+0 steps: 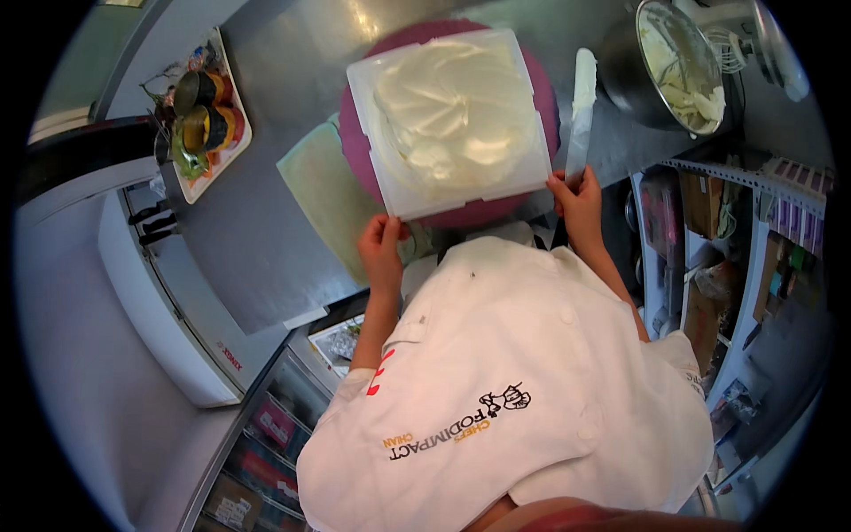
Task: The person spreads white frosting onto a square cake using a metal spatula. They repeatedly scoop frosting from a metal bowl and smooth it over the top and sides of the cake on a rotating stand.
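A broad round of white cream (452,113) covers most of a square white cake board (392,199) with notched edges. Beneath the board sits a round purple turntable (352,139), wider than the board on several sides. My left hand (382,253) pinches the board's near left corner between thumb and fingers. At the near right corner, my right hand (582,203) grips a long icing spatula (580,146), its blade pointing away from me and its far end coated in cream. The right fingertips also touch that board corner. Whatever cake lies under the cream is hidden.
A metal mixing bowl (638,73) with cream inside stands tilted at the right, beside a wire whisk (728,50). A pale green cloth (326,193) lies left of the turntable on the steel table (239,259). Farther left is a tray (243,136) of ring moulds; shelves (705,266) stand right.
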### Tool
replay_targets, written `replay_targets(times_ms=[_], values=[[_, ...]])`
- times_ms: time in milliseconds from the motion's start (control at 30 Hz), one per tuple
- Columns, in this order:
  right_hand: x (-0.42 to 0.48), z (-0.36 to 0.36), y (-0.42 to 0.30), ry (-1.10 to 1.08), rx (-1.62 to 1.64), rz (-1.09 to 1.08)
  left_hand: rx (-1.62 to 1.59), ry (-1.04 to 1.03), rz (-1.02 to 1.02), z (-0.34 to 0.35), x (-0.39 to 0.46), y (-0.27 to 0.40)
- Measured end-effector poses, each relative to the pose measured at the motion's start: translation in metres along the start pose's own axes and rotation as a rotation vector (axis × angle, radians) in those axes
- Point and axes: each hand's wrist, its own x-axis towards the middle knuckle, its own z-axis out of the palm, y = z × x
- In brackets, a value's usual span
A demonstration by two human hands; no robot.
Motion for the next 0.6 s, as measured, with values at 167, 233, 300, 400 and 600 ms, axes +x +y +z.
replay_targets(times_ms=[167,233,300,400,600], values=[[0.000,0.003,-0.002,0.028,0.027,0.025,-0.080,-0.060,0.007,0.003,0.001,-0.001],[-0.002,0.004,-0.005,0.034,0.071,0.040,-0.182,-0.078,-0.021,0.005,0.000,0.001],[-0.002,0.004,-0.005,0.009,0.067,0.024,-0.190,-0.093,-0.012,0.002,0.001,-0.008],[0.000,0.003,-0.002,-0.005,0.051,0.009,-0.201,-0.076,-0.024,0.001,0.001,-0.014],[0.002,0.002,0.004,-0.013,0.058,-0.004,-0.214,-0.052,-0.039,0.002,0.001,-0.011]])
